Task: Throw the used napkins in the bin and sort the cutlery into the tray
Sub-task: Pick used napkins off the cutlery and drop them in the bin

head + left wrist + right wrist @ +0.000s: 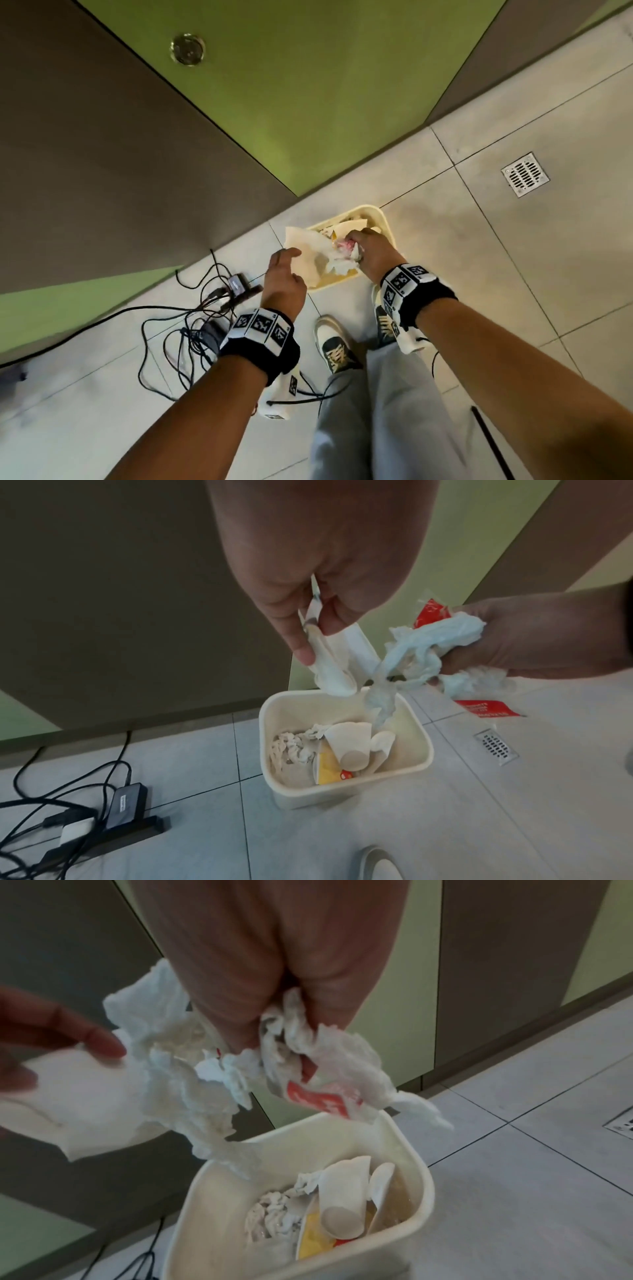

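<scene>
A cream bin (384,220) stands on the tiled floor and holds a paper cup (349,744), crumpled napkins and a yellow packet. Just above its near-left rim (274,750), my left hand (291,255) pinches a flat folded white napkin (330,656) between thumb and fingers. My right hand (356,240) hovers over the bin's opening. It grips a bunch of crumpled white napkins (329,1047) together with red sauce sachets (318,1097). A strand of torn napkin (380,704) hangs from that bunch into the bin (411,1150). The cutlery is out of view.
A black power strip (239,287) with tangled cables lies on the floor left of the bin. A metal floor drain (524,174) sits to the right. Green and brown panels (308,102) rise behind the bin. My shoes (337,346) stand close in front of it.
</scene>
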`<state>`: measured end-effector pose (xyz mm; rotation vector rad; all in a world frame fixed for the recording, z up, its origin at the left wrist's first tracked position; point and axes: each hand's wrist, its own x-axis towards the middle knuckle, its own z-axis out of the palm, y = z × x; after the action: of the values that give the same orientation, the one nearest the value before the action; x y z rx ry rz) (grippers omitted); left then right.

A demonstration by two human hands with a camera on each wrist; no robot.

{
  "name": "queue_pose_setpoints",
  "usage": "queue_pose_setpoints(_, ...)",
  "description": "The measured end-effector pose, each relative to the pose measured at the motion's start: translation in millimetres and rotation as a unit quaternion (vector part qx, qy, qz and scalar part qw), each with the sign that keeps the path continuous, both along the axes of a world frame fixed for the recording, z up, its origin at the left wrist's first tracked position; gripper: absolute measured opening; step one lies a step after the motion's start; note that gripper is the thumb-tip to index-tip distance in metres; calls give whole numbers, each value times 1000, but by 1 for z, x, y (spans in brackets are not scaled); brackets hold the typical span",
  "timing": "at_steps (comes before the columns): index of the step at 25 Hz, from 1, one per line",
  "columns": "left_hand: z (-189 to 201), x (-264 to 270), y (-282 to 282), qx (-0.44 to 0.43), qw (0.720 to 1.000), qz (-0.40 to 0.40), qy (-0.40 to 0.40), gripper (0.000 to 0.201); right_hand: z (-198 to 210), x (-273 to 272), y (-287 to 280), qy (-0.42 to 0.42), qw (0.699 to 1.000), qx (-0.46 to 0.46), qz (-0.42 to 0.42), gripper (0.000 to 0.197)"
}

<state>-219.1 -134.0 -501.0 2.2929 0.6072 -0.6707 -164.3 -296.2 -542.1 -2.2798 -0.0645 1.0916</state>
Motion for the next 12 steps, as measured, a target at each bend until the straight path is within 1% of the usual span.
queue_pose_setpoints(4, -46, 14, -3, 23, 997, -58, 41, 53, -48, 10, 10, 4, 1000, -21, 8, 47)
queue_pose_setpoints(6, -67, 17, -4, 35, 992, -104, 65, 54, -66, 13, 16, 15, 1000, -17, 16, 47)
queue_pose_setpoints(7, -77, 17, -4, 40, 986, -141, 80, 53, -76, 14, 20, 35, 998, -13, 40, 50)
queue_pose_setpoints(9, -94, 16, -2, 45, 969, -208, 122, 49, -92, 9, 24, 78, 991, -9, 110, 69)
queue_pose_setpoints(10, -98, 15, -1, 44, 965, -214, 147, 47, -98, 6, 24, 90, 987, -18, 130, 76)
queue_pose_setpoints(12, -98, 14, 3, 32, 968, -180, 174, 43, -97, 3, 18, 105, 988, -42, 108, 81)
